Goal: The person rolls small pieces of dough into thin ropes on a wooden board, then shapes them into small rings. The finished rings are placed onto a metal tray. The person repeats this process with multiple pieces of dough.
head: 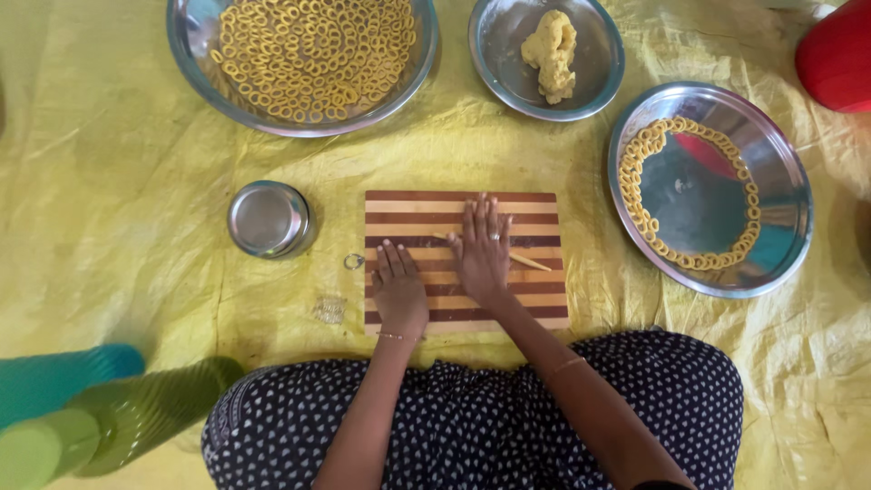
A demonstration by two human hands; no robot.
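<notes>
at the far left edge lie green and teal ribbed plastic tumblers (82,408) on their sides, blurred, on the yellow sheet (118,181). above them sits a big steel bowl (195,36) heaped with small dough rings (308,54). a small steel cup (269,219) stands just left of the striped wooden board (535,204), with a metal ring (353,261) touching the board's left edge. my left hand (397,290) lies flat on the board, fingers together and stretched out, holding nothing. my right hand (483,249) is flat too, palm down, pressed on a thin rope of yellow dough (531,263) whose end sticks out to the right of my fingers. above is a steel plate (499,54) with a lump of dough (550,53). to the right a wide steel tray (771,245) holds rings set along its rim. a red container (839,54) shows in the top right corner.
</notes>
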